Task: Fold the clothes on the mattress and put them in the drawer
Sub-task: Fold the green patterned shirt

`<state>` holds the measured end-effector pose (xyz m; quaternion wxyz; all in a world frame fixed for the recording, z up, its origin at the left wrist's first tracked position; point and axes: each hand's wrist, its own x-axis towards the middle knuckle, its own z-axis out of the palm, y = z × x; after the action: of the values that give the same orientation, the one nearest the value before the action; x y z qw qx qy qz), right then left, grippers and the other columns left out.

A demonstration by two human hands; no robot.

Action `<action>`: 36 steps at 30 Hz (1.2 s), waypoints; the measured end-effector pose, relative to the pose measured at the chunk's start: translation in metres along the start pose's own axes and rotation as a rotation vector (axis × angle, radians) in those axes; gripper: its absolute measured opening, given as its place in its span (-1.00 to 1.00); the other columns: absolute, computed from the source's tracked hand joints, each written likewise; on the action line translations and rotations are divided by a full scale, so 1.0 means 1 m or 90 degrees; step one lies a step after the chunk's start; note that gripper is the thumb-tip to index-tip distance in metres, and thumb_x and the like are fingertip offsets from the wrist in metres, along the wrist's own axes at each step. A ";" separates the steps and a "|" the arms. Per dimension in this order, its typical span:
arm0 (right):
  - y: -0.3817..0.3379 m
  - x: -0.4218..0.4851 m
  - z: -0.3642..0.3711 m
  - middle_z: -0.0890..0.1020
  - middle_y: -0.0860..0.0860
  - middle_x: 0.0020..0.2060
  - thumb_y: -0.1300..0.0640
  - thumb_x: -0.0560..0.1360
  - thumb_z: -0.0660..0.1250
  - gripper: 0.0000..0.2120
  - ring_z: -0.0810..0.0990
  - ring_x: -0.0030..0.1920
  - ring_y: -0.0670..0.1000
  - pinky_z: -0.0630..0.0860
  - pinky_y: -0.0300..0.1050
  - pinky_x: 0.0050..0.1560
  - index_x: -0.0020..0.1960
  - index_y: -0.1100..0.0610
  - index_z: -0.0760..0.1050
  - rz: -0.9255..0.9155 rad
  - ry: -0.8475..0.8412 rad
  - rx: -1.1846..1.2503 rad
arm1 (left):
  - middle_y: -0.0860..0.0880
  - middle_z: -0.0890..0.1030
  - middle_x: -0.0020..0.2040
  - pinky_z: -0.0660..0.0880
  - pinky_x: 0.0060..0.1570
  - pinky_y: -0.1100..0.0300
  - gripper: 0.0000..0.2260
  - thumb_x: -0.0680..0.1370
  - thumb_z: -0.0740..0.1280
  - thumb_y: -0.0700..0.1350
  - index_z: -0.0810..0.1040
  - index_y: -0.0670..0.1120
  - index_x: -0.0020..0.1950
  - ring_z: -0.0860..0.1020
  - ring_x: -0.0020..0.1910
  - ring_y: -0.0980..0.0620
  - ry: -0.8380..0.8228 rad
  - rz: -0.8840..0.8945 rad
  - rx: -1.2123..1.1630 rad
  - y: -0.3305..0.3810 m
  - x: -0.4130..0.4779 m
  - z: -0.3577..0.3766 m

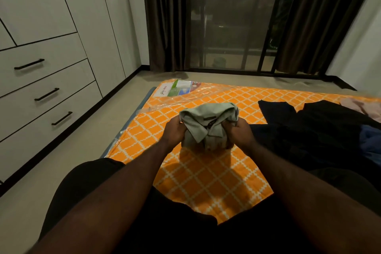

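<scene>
A pale green collared shirt (208, 121), folded into a small bundle, is held just above the orange patterned mattress (206, 175). My left hand (175, 132) grips its left side and my right hand (240, 132) grips its right side. On the mattress to the right lies a heap of dark clothes (321, 128), with a blue garment (371, 140) and a pink one (362, 106) at the far right edge. Three shut drawers with black handles (46, 94) sit in the white wardrobe at the left.
The mattress lies on the floor, wrapped in clear plastic with a label (179, 87) at its far corner. Bare floor runs between mattress and wardrobe (68, 16). Dark curtains (165, 16) and a glass sliding door (231, 16) stand beyond. My legs in dark shorts fill the foreground.
</scene>
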<state>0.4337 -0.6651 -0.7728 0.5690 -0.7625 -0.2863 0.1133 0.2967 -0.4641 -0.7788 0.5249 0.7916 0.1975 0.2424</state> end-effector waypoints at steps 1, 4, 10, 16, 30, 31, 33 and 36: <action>-0.003 0.003 0.001 0.72 0.04 0.05 0.01 0.64 0.35 -0.83 0.67 0.07 0.09 0.62 0.23 0.11 0.11 0.08 0.63 0.005 0.013 0.007 | -0.01 0.66 0.07 0.58 -0.09 -0.04 -0.88 0.67 0.28 0.00 0.59 0.07 0.14 0.63 0.05 -0.14 0.021 0.001 -0.014 0.002 0.004 0.001; -0.006 0.014 0.004 0.69 0.04 0.12 0.01 0.67 0.30 -0.78 0.65 0.13 0.10 0.60 0.14 0.15 0.21 0.09 0.60 0.010 0.027 0.049 | 0.04 0.64 0.14 0.58 0.07 -0.06 -0.84 0.69 0.27 0.00 0.58 0.09 0.23 0.61 0.11 -0.06 0.048 -0.021 -0.069 0.003 0.018 0.005; 0.003 0.044 0.013 0.67 -0.04 0.07 0.00 0.69 0.25 -0.71 0.64 0.09 0.05 0.59 -0.03 0.06 0.31 0.13 0.56 0.041 0.051 0.087 | 0.08 0.67 0.11 0.61 0.11 -0.13 -0.82 0.61 0.32 -0.01 0.61 0.19 0.16 0.63 0.08 -0.02 0.038 -0.091 -0.095 0.000 0.056 0.012; 0.033 0.093 0.033 0.72 -0.02 0.03 -0.09 0.67 0.27 -0.71 0.70 0.05 0.05 0.63 0.15 0.13 0.22 0.07 0.62 0.092 0.127 0.134 | 0.01 0.69 0.11 0.62 0.11 -0.10 -0.80 0.60 0.31 -0.07 0.62 0.12 0.18 0.66 0.08 -0.04 0.014 -0.118 -0.157 -0.014 0.104 0.026; 0.100 0.145 0.042 0.48 0.23 0.32 -0.36 0.53 0.21 -0.39 0.43 0.32 0.36 0.45 0.18 0.21 0.36 0.06 0.43 0.273 0.091 -0.366 | -0.23 0.51 0.28 0.55 0.05 -0.11 -0.59 0.54 0.17 0.11 0.45 0.14 0.38 0.54 0.15 -0.36 0.016 -0.185 0.185 -0.101 0.145 0.062; 0.098 0.146 0.041 0.47 0.24 0.34 -0.39 0.51 0.21 -0.35 0.41 0.34 0.36 0.43 0.20 0.26 0.38 0.05 0.42 0.295 0.096 -0.350 | -0.26 0.42 0.35 0.51 0.13 -0.14 -0.59 0.56 0.15 0.13 0.42 0.15 0.40 0.49 0.21 -0.39 0.025 -0.199 0.194 -0.097 0.146 0.064; 0.095 0.147 0.037 0.50 0.23 0.34 -0.48 0.44 0.21 -0.20 0.48 0.31 0.33 0.48 0.20 0.30 0.43 0.09 0.39 0.343 0.097 -0.275 | -0.29 0.31 0.42 0.38 0.25 -0.20 -0.60 0.62 0.14 0.19 0.36 0.16 0.45 0.37 0.31 -0.41 0.035 -0.255 0.248 -0.089 0.148 0.064; 0.091 0.146 0.030 0.44 0.21 0.45 -0.47 0.43 0.31 -0.01 0.49 0.35 0.29 0.52 0.22 0.29 0.58 0.18 0.19 0.397 0.079 -0.123 | -0.29 0.30 0.46 0.27 0.33 -0.21 -0.51 0.62 0.14 0.24 0.25 0.16 0.53 0.27 0.41 -0.39 0.008 -0.309 0.272 -0.077 0.143 0.062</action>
<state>0.5651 -0.5753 -0.8454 0.4487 -0.8691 -0.0131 0.2076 0.4441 -0.3999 -0.8450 0.3880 0.8122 0.4304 0.0679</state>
